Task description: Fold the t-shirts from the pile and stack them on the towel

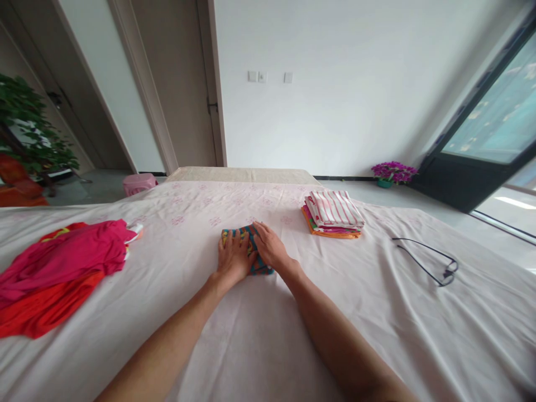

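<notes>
A small folded cloth garment (263,269), teal with yellow and reddish patterning, lies on the pale sheet in front of me. My left hand (235,258) rests flat over its left part with the fingers stretched out. Across its right part lies my right hand (270,245), fingers extended and pointing up and left. Both palms press down on the cloth and cover much of it, so its exact kind is hidden. To the right sits a stack of folded clothes (335,211), topped by a white piece with red stripes.
At the left lies a loose heap of pink and red clothes (79,257). Black-framed glasses (448,271) rest on the sheet (360,324) at right. Beyond the far edge stand a pink stool (140,183) and a purple flower pot (391,173). A leafy plant (29,123) is at far left.
</notes>
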Action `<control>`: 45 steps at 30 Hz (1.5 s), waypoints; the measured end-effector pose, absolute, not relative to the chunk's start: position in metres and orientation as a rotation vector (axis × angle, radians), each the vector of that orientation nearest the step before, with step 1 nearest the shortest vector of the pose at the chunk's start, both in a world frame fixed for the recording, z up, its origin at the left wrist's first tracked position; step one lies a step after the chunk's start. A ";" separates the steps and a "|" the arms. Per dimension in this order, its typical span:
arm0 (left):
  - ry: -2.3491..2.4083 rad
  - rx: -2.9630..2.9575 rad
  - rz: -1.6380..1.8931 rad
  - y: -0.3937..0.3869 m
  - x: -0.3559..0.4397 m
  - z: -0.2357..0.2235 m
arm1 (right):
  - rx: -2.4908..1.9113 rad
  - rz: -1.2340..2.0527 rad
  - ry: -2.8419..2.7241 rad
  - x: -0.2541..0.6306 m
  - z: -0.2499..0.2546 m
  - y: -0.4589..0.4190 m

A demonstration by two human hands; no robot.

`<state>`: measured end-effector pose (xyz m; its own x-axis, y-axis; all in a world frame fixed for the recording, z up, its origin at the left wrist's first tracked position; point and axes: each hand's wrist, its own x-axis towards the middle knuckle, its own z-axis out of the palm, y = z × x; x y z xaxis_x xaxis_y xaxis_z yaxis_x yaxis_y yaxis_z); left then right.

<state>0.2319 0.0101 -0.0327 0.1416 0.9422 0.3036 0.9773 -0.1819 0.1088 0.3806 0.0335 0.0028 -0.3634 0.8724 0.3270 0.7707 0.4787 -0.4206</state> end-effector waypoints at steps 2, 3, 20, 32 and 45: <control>-1.892 -2.310 -0.528 0.012 0.225 -0.036 | -1.272 0.261 -2.341 0.377 -0.004 0.035; -1.884 -2.306 -0.563 0.013 0.221 -0.038 | -1.276 0.255 -2.388 0.377 -0.008 0.035; -1.491 -2.449 -0.886 -0.026 0.194 -0.016 | -1.064 1.021 -1.904 0.440 -0.031 0.063; -1.418 -2.556 -0.477 -0.036 0.225 -0.004 | -0.906 0.853 -2.470 0.436 0.014 0.044; -1.500 -2.498 -0.625 -0.036 0.222 -0.014 | -0.978 0.326 -2.667 0.436 0.025 0.005</control>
